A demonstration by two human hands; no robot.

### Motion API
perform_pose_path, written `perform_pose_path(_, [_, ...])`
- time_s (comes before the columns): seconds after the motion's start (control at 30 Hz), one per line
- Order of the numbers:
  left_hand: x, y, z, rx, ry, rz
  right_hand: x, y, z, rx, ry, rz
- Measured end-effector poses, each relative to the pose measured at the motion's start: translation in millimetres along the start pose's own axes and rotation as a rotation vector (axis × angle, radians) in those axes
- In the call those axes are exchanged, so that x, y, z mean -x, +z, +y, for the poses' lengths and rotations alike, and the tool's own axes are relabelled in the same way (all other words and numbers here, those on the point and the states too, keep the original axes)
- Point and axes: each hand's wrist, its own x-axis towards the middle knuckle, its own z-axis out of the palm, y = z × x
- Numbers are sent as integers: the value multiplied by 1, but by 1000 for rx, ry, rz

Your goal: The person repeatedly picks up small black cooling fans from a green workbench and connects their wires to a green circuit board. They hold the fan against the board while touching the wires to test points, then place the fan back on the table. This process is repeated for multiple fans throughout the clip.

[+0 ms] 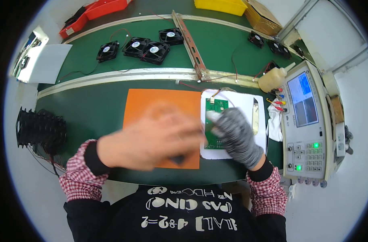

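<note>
My left hand (151, 137) is bare and smeared by motion over an orange mat (163, 97). A small dark object (178, 159) shows under its fingers, too blurred to name. Over a green circuit board (216, 141) is my right hand (238, 135), in a grey knitted glove with pale fingertips. Its fingers are bent in and point left across the board; whatever they may hold is hidden. The circuit board lies on a white sheet (236, 155), with a white connector (212, 99) and thin wires at its far end.
A test instrument (305, 149) with a lit screen stands at right, beside a cream squeeze bottle (270, 80). Black cooling fans (155, 51) lie behind a rail, and more are stacked at left (40, 128). Red (105, 9) and yellow (222, 6) bins sit at the back.
</note>
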Motion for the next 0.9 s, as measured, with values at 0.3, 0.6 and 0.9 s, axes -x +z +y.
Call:
perform_pose_path(0.3, [30, 3, -44, -150, -408, 765, 15, -2, 30, -290, 697, 96])
perform_pose_path(0.6, [15, 55, -29, 215, -320, 102, 17, 15, 34, -407, 614, 135])
perform_pose_path(0.9, [19, 64, -29, 164, -385, 142, 17, 11, 40, -200, 357, 18])
